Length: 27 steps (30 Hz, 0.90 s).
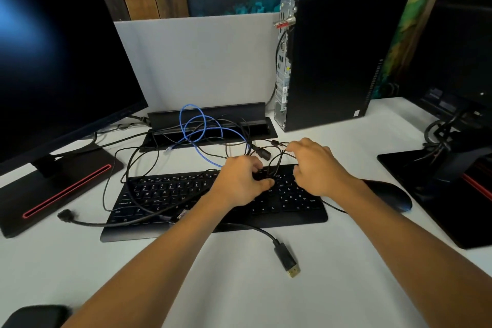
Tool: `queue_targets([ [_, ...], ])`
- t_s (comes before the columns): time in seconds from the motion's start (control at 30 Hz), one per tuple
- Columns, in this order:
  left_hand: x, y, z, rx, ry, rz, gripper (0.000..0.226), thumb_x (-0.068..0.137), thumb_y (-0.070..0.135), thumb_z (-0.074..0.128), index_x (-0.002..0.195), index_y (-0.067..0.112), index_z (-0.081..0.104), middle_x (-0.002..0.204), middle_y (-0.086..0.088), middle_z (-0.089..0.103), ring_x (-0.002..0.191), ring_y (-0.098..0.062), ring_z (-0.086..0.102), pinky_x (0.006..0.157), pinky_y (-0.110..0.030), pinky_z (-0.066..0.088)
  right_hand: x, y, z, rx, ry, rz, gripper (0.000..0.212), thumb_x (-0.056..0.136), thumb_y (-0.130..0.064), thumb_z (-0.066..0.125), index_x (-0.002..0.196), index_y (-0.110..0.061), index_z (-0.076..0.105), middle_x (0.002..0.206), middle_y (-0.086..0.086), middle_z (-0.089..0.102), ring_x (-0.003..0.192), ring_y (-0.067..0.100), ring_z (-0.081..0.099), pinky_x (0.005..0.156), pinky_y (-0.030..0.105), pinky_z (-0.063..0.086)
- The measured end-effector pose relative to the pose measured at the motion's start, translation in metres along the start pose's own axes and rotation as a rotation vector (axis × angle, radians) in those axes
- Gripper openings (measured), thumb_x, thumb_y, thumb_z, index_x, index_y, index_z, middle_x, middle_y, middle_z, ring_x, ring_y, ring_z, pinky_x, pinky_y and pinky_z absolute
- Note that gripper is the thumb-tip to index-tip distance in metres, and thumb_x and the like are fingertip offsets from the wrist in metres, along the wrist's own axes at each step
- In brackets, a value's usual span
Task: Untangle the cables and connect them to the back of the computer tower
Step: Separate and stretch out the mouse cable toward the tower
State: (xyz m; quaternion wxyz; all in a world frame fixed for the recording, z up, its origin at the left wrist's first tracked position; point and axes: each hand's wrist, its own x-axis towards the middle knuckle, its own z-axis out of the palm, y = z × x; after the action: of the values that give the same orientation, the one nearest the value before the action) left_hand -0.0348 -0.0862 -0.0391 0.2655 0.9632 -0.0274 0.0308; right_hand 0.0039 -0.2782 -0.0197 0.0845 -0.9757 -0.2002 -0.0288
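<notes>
Tangled cables (213, 138) lie behind the keyboard (186, 194), left of the tower (332, 61).

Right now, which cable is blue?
The thin looped cable behind the keyboard, its clear plug lying on the desk. All the other cables are black, including those both hands are holding.

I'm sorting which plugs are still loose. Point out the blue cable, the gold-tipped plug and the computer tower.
blue cable (198, 125), head view, on its loop.
gold-tipped plug (287, 261), head view, on its black body.
computer tower (340, 56), head view, on its black side panel.

matt white desk (346, 261), glossy monitor (58, 61)
</notes>
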Motion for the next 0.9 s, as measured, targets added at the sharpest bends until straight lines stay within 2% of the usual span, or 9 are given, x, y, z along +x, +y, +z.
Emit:
queue_targets([
  [0.13,0.01,0.012,0.016,0.065,0.083,0.009,0.033,0.089,0.051,0.068,0.069,0.025,0.059,0.077,0.002,0.062,0.084,-0.026,0.061,0.072,-0.035,0.052,0.004,0.015,0.015,0.238,0.056,0.156,0.036,0.099,-0.019,0.062,0.133,-0.013,0.056,0.12,0.01,0.065,0.115,0.03,0.059,0.099,0.038,0.05],
  [0.2,0.015,0.018,0.021,0.015,0.145,0.009,0.021,0.094,0.034,0.067,0.076,0.024,0.071,0.072,0.002,0.063,0.081,-0.025,0.063,0.074,-0.034,0.052,0.004,0.02,0.023,0.383,0.12,0.138,0.028,0.1,-0.018,0.063,0.127,-0.013,0.066,0.108,0.009,0.071,0.104,0.024,0.064,0.091,0.027,0.048],
  [0.3,0.018,0.023,0.022,-0.181,0.183,0.007,0.015,0.094,0.016,0.066,0.084,0.02,0.077,0.079,0.004,0.073,0.078,-0.015,0.065,0.08,-0.024,0.048,0.004,0.027,0.023,0.463,0.276,0.068,0.016,0.1,-0.013,0.061,0.093,-0.011,0.076,0.085,-0.001,0.072,0.082,0.015,0.061,0.08,0.026,0.045],
  [0.4,0.014,0.024,0.01,-0.2,0.148,0.03,0.016,0.099,0.026,0.06,0.085,0.024,0.066,0.082,0.006,0.065,0.077,-0.015,0.06,0.075,-0.028,0.044,0.005,0.029,0.014,0.504,0.369,-0.011,0.019,0.101,-0.017,0.06,0.092,-0.013,0.076,0.082,-0.01,0.07,0.075,0.011,0.061,0.076,0.031,0.047],
  [0.5,0.01,0.013,-0.014,0.051,0.055,0.111,0.026,0.102,0.037,0.054,0.078,0.026,0.055,0.088,0.006,0.05,0.091,-0.021,0.051,0.085,-0.04,0.041,0.006,0.034,0.009,0.596,0.4,0.004,0.018,0.102,-0.016,0.057,0.097,-0.016,0.074,0.09,-0.007,0.072,0.075,0.009,0.063,0.072,0.027,0.049],
  [0.6,-0.001,-0.016,-0.027,0.199,-0.021,0.167,0.018,0.101,0.03,0.055,0.089,0.017,0.06,0.095,0.003,0.05,0.094,-0.02,0.051,0.091,-0.044,0.042,0.008,0.061,0.0,0.83,0.516,0.197,0.024,0.102,-0.011,0.056,0.091,-0.025,0.072,0.072,-0.017,0.063,0.056,0.002,0.049,0.062,0.024,0.042],
  [0.7,-0.012,-0.039,-0.026,0.031,-0.023,0.218,0.011,0.099,0.03,0.059,0.109,0.026,0.058,0.105,0.004,0.057,0.088,-0.017,0.056,0.087,-0.04,0.049,0.004,0.08,-0.009,1.06,0.473,0.205,0.028,0.102,-0.013,0.058,0.085,-0.029,0.074,0.058,-0.016,0.049,0.059,0.01,0.042,0.067,0.034,0.047],
  [0.77,-0.01,-0.037,-0.018,0.009,0.04,0.233,0.027,0.101,0.04,0.052,0.126,0.03,0.058,0.117,0.004,0.059,0.102,-0.02,0.056,0.093,-0.041,0.047,0.0,0.075,-0.008,1.18,0.37,0.139,0.03,0.102,-0.012,0.059,0.083,-0.029,0.076,0.061,-0.012,0.046,0.061,0.011,0.04,0.068,0.035,0.046],
  [0.9,0.0,-0.008,-0.005,0.424,0.296,0.179,0.044,0.096,0.062,0.048,0.133,0.038,0.05,0.128,-0.002,0.043,0.117,-0.029,0.037,0.097,-0.051,0.033,-0.005,0.056,-0.008,1.437,0.21,0.027,0.014,0.093,-0.02,0.067,0.083,-0.024,0.076,0.085,0.012,0.046,0.063,0.013,0.036,0.068,0.033,0.039],
])
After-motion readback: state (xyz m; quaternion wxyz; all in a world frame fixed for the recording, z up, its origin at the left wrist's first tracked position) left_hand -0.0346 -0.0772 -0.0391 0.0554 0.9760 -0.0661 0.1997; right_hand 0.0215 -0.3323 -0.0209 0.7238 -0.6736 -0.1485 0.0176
